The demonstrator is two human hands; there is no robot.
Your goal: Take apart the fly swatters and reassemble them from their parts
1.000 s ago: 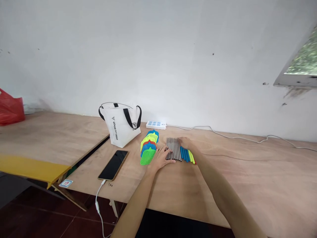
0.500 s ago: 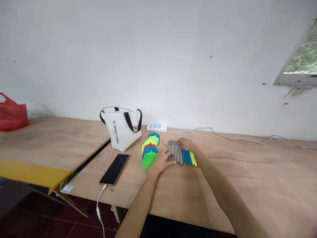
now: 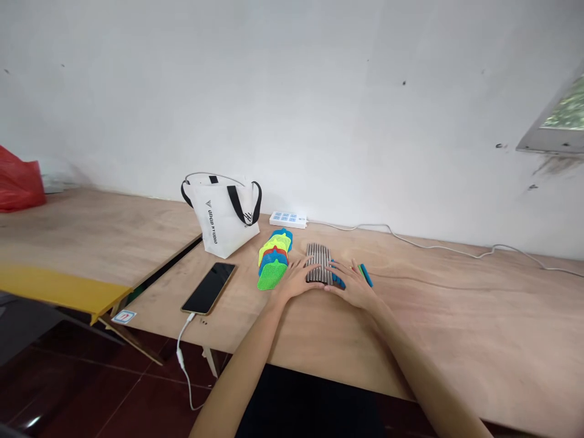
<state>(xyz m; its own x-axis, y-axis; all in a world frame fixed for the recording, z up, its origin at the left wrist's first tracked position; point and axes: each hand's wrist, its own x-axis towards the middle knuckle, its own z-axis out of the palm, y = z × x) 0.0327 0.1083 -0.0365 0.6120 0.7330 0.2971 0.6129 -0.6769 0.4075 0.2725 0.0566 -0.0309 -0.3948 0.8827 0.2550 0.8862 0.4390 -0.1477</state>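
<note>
A row of thin metal tubes [image 3: 318, 260] lies side by side on the wooden table. My left hand [image 3: 297, 281] rests at their left side with fingers spread, the fingertips touching the tubes and the thumb along their near ends. On the right, my right hand [image 3: 352, 283] lies with fingers apart, its fingertips reaching the tubes. Under and beside it are coloured plastic handles; a blue handle [image 3: 367, 275] shows past its right side, and others are partly hidden. Left of my left hand, mesh fly swatter heads [image 3: 272, 275] in green, blue, red and yellow overlap in a line.
A phone [image 3: 208, 288] on a white cable lies to the left. Behind it stands a white bag [image 3: 223, 225] with black handles. A power strip [image 3: 288, 219] sits by the wall, its cord running right. A red plastic bag [image 3: 20, 181] is on the neighbouring table [image 3: 91, 219].
My right hand has come from the tubes' far end toward their near end and now covers most of the coloured handles. My left hand stays beside the tubes. The view has tilted slightly.
</note>
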